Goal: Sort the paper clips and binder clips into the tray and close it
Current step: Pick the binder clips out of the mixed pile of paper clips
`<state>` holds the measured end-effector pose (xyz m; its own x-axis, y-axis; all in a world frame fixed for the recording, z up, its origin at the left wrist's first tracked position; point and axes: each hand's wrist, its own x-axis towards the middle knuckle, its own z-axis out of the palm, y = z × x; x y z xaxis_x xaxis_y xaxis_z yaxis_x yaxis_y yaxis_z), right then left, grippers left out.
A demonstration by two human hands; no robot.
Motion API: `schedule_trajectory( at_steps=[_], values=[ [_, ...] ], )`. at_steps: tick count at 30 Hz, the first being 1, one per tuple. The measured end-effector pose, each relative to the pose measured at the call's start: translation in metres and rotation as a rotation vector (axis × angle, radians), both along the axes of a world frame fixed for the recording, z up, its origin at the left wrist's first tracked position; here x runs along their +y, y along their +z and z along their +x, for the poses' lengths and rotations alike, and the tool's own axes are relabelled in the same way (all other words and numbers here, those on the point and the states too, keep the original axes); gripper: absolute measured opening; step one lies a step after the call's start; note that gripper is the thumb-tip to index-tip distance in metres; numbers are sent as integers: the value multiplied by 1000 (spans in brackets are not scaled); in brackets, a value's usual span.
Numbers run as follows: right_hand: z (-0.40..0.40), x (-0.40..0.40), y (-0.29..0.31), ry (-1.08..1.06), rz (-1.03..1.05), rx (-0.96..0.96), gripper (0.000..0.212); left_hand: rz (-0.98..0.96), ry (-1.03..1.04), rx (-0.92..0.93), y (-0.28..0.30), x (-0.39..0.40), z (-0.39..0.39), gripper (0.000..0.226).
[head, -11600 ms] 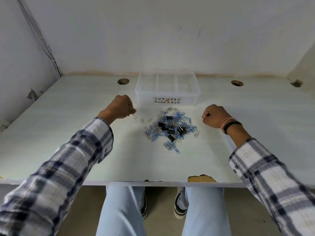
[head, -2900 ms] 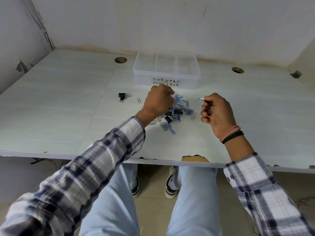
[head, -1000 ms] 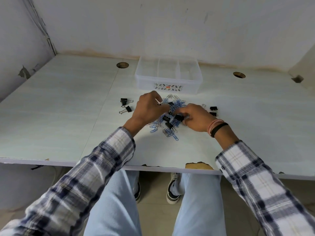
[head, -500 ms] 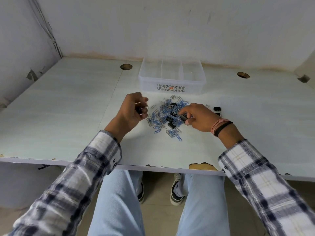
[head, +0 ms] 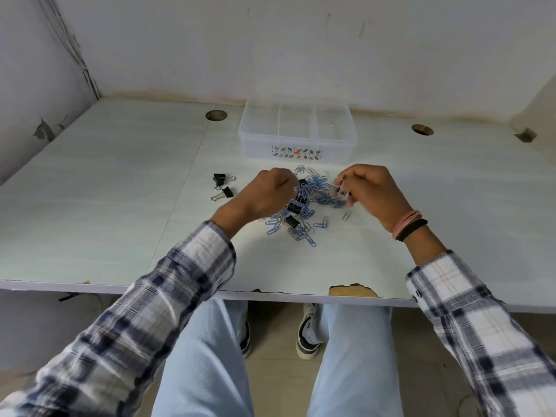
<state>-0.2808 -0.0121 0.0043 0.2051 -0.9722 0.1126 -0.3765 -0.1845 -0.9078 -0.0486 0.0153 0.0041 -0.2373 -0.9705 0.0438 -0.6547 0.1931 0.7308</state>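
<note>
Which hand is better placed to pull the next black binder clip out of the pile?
Left. The left hand hovers right beside the binder clips showing in the pile; the right hand already pinches something small.

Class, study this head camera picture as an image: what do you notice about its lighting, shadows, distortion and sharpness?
Head view: soft, even light, with only faint shadows under the hands; wide-angle bending curves the table edge and splays the sleeves; the left hand and right hand look slightly smeared, so the clip pile between them blurs together; the clear tray is pale, its dividers hard to read.
</note>
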Motion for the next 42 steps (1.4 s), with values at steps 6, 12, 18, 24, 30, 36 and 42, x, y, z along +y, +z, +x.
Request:
schedule_trajectory(
  at_steps=[6,12,18,24,30,36,42],
  values=[
    [9,8,9,30,575,-774,10,-146,52,-111,0,-4,8,25],
    [34,21,0,90,257,49,37,-5,127,88,-6,-3,10,24],
    [61,29,-18,108,-56,538,28,333,147,692,2,-1,14,33],
    [69,26,-27,114,-151,624,17,521,171,1058,10,2,15,36],
    [60,23,-29,6,-165,345,18,526,169,1120,10,5,18,38],
    [39,21,-22,-204,-1,-104,13,460,161,1085,1,4,16,39],
    [45,25,-6,67,291,-346,32,386,-112,891,-2,9,16,65]
  ],
)
